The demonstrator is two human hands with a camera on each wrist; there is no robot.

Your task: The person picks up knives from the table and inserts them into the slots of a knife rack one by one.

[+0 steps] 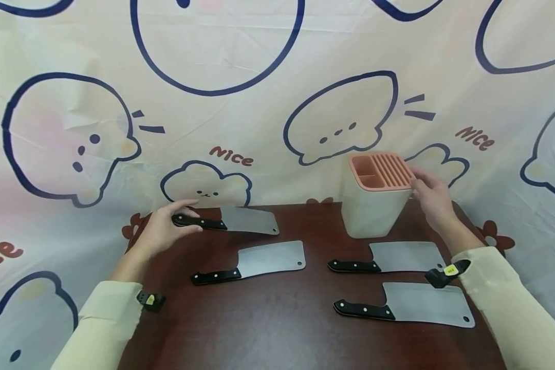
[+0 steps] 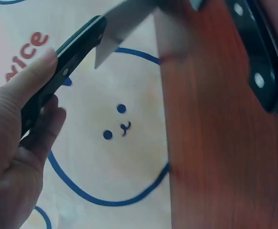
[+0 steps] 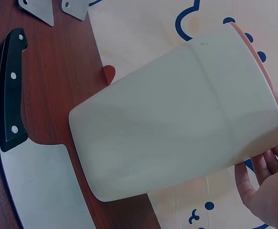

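Observation:
My left hand (image 1: 164, 228) grips the black handle of a cleaver (image 1: 250, 221) near the back left edge of the table. In the left wrist view, the thumb presses along that handle and the fingers curl beneath it. A second cleaver (image 1: 270, 258) lies just in front. At the back right, my right hand (image 1: 432, 200) holds the upper right side of a knife holder (image 1: 372, 210), fingers at its wall and thumb by the rim. The holder is pale with a pink slotted top (image 1: 388, 172), and it stands upright.
Two more cleavers lie on the right of the brown table (image 1: 259, 324): one (image 1: 404, 257) before the holder, another (image 1: 427, 304) nearer the front. Their handles point left. A patterned cloth (image 1: 259, 123) hangs behind the table and along its sides.

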